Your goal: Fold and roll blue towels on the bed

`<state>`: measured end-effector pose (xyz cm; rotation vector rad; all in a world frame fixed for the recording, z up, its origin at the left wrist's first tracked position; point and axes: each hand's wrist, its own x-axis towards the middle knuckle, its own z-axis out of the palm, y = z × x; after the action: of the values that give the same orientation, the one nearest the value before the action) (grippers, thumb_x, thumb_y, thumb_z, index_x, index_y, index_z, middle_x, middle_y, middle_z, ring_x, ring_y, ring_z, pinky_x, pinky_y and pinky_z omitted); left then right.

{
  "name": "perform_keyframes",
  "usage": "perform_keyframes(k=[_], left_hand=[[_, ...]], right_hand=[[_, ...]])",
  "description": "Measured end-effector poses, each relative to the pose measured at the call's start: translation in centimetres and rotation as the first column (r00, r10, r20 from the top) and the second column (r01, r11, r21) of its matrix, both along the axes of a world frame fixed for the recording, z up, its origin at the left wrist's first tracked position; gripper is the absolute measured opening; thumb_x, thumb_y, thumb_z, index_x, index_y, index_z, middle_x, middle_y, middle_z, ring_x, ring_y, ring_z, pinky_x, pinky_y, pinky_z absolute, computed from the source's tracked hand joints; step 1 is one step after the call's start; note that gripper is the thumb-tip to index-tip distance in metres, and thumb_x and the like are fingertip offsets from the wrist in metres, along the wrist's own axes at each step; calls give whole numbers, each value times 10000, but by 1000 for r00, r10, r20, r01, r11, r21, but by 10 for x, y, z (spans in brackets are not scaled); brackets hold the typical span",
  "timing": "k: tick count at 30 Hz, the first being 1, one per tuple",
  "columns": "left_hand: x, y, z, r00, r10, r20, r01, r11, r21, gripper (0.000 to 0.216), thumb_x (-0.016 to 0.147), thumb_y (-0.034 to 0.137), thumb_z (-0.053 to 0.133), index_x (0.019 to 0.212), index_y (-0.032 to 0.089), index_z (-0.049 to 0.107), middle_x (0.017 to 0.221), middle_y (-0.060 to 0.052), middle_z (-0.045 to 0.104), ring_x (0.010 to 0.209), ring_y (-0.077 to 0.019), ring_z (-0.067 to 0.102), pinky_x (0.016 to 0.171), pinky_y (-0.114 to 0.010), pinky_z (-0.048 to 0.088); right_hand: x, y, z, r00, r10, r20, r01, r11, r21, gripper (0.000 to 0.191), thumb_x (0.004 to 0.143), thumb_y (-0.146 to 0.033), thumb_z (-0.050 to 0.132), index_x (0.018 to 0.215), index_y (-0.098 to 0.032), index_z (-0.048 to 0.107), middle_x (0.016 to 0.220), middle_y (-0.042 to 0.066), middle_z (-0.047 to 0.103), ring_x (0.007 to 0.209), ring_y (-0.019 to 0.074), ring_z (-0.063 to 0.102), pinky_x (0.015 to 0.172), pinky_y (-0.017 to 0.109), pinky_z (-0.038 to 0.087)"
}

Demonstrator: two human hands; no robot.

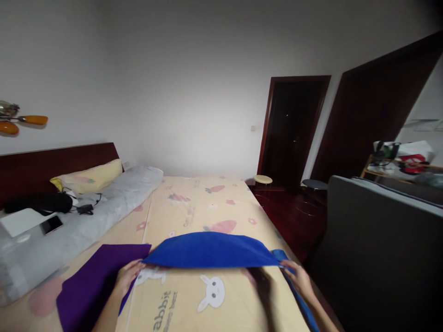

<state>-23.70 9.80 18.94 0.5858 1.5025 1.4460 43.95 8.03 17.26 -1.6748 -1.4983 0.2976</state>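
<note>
The blue cloth [211, 251] hangs stretched above the bed [194, 203] between both hands. The left hand [129, 273] pinches its left corner beside the purple cloth [93, 281]; the right hand [300, 276] grips its right corner.

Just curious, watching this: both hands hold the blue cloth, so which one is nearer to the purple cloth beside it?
Left. The left hand grips the blue cloth right at the purple cloth; the right hand is at the far corner.

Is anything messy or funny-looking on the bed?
A little. The blue cloth is lifted off the sheet, held at its corners by the left hand and right hand, so it bows upward. The purple cloth lies askew beside it. A phone and cables sit loose near the pillow.
</note>
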Motion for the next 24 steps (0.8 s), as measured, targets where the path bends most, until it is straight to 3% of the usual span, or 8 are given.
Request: perform_keyframes(k=[6,9,16,21,24], left_hand=[[3,-45,-73,998,63,4,-62,982,-178,68,642,123,655,608,177,678,641,-50,729,682,-228,716,693,-352,588],[-1,-52,-96,993,108,-48,-117,965,-237,52,606,131,669,578,173,656,603,-37,692,636,-224,692,678,-370,589],[-16,-59,-127,971,125,-205,-177,949,-260,118,480,81,600,525,186,632,580,-13,642,700,-248,683,666,-365,578],[-22,-66,-141,955,107,-278,-181,949,-259,140,453,123,572,542,212,633,614,-18,654,705,-267,680,678,-386,585],[-22,-72,-147,948,106,-302,-187,949,-255,145,443,156,569,556,224,628,626,-21,659,733,-282,684,680,-394,589]], right_hand=[[-17,-57,-93,973,-49,226,81,987,-138,331,699,-434,455,760,-295,749,978,53,756,944,314,671,752,432,494],[-21,-78,-122,949,-61,309,107,985,-136,354,707,-358,416,796,-300,753,1021,60,747,978,311,660,752,438,485],[-12,-116,-134,935,36,352,12,991,-134,324,743,-331,456,869,-317,754,1048,51,752,995,296,664,775,422,496],[-9,-127,-137,906,-23,422,20,1000,11,369,820,-290,405,1017,-287,716,1090,65,739,1066,294,644,891,469,493],[-9,-130,-140,903,-16,428,20,1000,-4,372,788,-260,403,970,-258,728,1013,82,753,1003,276,672,888,431,528]])
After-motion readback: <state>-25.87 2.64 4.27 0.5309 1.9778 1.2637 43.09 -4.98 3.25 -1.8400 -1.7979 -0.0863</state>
